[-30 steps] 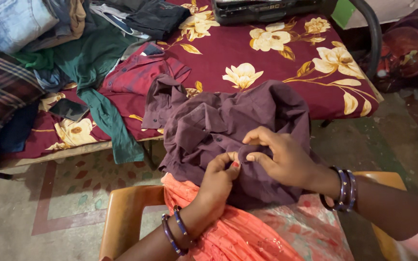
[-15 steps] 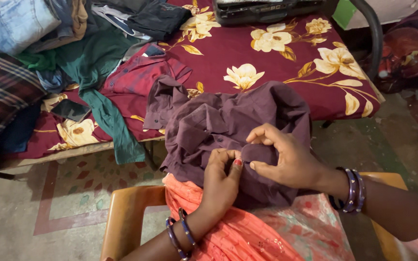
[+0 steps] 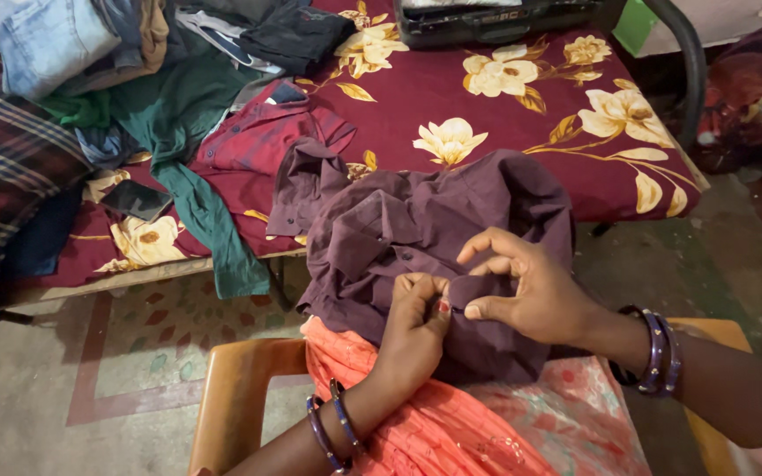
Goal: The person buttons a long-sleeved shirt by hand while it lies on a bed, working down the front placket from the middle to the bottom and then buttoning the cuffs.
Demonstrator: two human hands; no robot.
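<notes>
Hands meet at the middle of a dark plum shirt (image 3: 434, 238) that lies bunched across the seated person's lap, its upper part spilling toward the bed. Left hand (image 3: 416, 330) is curled tight, thumb and forefinger pinching a small fold of the cloth near the button strip; right hand (image 3: 526, 295) nips the same fold from the other side, its remaining fingers lifted clear. By the look of it, the step in hand is fine work on the placket, fastening or loosening a button, though the button itself is hidden under the fingertips. Any further move there would call for both pinches to stay close together and the cloth to be kept taut between them.

Behind the shirt stands a bed with a maroon flowered sheet (image 3: 522, 115). Loose clothes are heaped on its left: a red shirt (image 3: 253, 141), a green garment (image 3: 196, 194) trailing over the edge, folded jeans (image 3: 41, 44). A dark phone (image 3: 134, 200) lies among them. A black case (image 3: 487, 18) sits at the far edge; what it holds cannot be seen.
</notes>
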